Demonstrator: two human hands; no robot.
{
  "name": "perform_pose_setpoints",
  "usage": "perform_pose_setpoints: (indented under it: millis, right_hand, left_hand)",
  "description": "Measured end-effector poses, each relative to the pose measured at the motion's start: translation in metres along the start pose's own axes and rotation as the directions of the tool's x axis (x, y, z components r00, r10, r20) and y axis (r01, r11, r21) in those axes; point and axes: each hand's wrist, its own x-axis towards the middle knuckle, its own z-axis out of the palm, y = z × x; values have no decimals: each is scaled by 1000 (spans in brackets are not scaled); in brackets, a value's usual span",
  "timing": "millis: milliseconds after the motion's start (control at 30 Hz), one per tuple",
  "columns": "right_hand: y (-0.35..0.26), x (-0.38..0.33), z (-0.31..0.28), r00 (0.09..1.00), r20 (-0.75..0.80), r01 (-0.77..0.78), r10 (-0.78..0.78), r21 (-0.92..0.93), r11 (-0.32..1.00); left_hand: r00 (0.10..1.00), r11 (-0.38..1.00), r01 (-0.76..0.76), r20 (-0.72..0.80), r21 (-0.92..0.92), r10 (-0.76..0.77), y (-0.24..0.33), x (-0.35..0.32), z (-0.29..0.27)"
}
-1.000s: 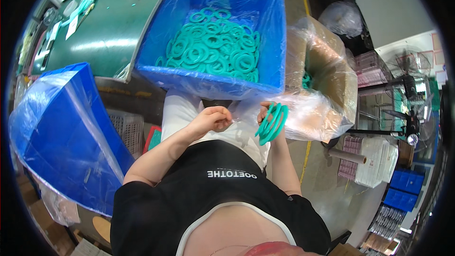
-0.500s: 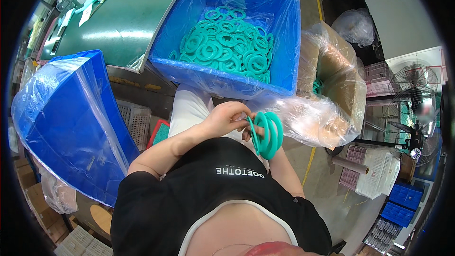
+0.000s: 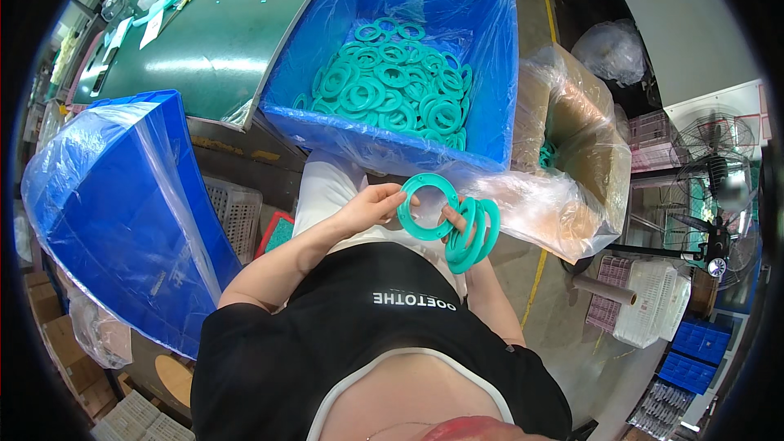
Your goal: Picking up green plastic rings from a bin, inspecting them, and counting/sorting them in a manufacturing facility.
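My left hand (image 3: 376, 203) pinches the left edge of a flat teal plastic ring (image 3: 415, 227), whose face is turned up with its round hole showing. Several more teal rings (image 3: 474, 249) hang together on the fingers of my right hand (image 3: 454, 216), which is partly covered by them. The pinched ring's right edge meets the right fingers. Just beyond my hands, a blue bin (image 3: 389, 142) lined with clear plastic film holds a heap of similar teal rings (image 3: 392, 77).
Left stands another blue bin (image 3: 122, 220) with film, tilted. Behind it is a green-topped table (image 3: 220, 24) with small tools. To the right is a film-lined cardboard box (image 3: 600, 114); farther right are a black fan (image 3: 717, 196) and stacked crates (image 3: 645, 302).
The ring in my left hand has turned from edge-on to face up and moved slightly left. The rings on my right hand have swung lower and fanned apart.
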Motion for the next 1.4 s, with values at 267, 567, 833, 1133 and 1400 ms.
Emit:
perform_pose_setpoints:
  millis: [267, 567, 833, 1133, 1400]
  right_hand:
    - [-11, -19, 11, 997, 65, -37, 46, -136, 990]
    - [-27, -25, 22, 997, 52, -42, 52, -186, 982]
    - [-54, 12, -74, 944, -277, 297, -181, 471, 831]
    - [-31, 8, -23, 956, -219, 106, -196, -366, 924]
    - [-24, 2, 1, 948, 99, 298, -302, -609, 735]
  left_hand:
    - [998, 989, 59, 21, -138, -56, 6, -2, 2]
    - [812, 434, -221, -81, 874, 578, -6, 8, 3]
    - [990, 917, -85, -140, -389, 32, -1, 25, -7]
    - [989, 950, 127, -32, -285, -142, 7, 11, 21]
    - [995, 959, 83, 25, 272, -93, 12, 17, 27]
